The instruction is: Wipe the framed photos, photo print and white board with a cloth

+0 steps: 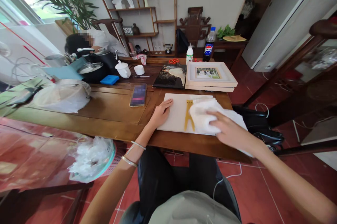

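Note:
A flat white board (175,115) lies at the front edge of the wooden table. My left hand (161,112) rests on its left edge, fingers stretched out and holding nothing. In my right hand (228,129) is a white towel (204,111), bunched over the right part of the board, its loose end hanging toward the table edge. Between the two hands a yellow, forked flat shape (189,113) shows on the board; the towel touches or covers its right side. Whether it is loose or fixed to the board I cannot tell.
Behind the board lie stacked white picture frames (191,74) and a black panel (170,76). Red scissors (173,61), a glue bottle (189,54) and a cola bottle (209,45) stand farther back. A phone (138,94) and teapot (123,69) are left. Another person leans beyond the pots.

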`<state>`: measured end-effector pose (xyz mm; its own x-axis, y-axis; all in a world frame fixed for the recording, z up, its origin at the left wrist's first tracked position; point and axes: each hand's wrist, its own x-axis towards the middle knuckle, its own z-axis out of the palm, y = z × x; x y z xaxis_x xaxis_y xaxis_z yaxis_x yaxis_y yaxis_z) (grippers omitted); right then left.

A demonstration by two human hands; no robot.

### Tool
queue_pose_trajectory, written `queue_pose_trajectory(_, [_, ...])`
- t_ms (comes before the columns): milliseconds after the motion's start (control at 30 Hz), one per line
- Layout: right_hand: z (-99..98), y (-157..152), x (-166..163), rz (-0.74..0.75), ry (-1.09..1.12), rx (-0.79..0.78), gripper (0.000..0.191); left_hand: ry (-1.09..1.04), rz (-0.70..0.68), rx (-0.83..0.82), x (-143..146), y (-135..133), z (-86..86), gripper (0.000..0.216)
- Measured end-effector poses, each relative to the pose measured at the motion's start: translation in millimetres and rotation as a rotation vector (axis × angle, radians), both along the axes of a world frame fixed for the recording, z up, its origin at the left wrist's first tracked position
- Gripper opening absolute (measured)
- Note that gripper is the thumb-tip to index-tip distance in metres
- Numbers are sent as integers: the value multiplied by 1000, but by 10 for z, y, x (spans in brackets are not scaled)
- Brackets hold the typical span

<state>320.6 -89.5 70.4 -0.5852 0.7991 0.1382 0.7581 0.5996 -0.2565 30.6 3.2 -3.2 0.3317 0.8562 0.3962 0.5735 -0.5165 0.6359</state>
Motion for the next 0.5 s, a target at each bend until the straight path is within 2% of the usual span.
queue_pose_trajectory(100, [172,-375,-130,87,-53,-61,45,3,-8,13,-1,7,-9,39])
queue_pose_trajectory(200, [213,-351,-159,65,-81,-97,46,0,-11,18,-4,11,-14,39])
queue_pose_trajectory(267, [131,-108,-126,19,-86,-71,45,0,-10,11,-6,11,-13,39])
queue_pose_trajectory(433, [-145,736,-45,-107,-57,-9,47,-6,-7,1,-5,0,6,39])
queue_pose_trajectory(500, [-192,919,-71,-155,-52,6,47,-10,-5,5,-3,-6,15,39])
